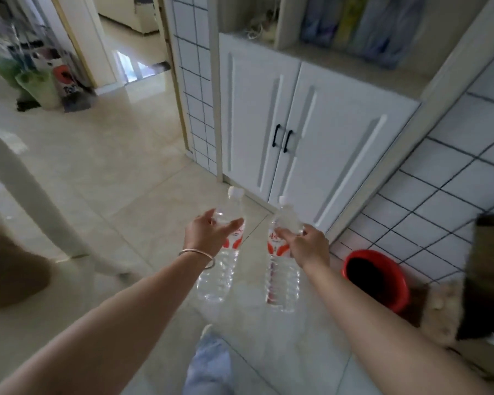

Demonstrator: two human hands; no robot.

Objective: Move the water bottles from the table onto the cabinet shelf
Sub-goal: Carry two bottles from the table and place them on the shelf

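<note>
I carry two clear water bottles with white caps and red-and-white labels, both held upright over the tiled floor. My left hand (208, 234) grips the left bottle (220, 266) near its shoulder. My right hand (307, 246) grips the right bottle (283, 283) the same way. Ahead stands the white cabinet (305, 132) with two closed doors and black handles. Its open shelf (351, 67) lies above the doors, at the top of the view.
Blurred packages (360, 27) stand at the back of the shelf. A red bucket (380, 277) sits on the floor at the right by the tiled wall. A white chair leg (32, 201) slants at the left. A doorway opens at the far left.
</note>
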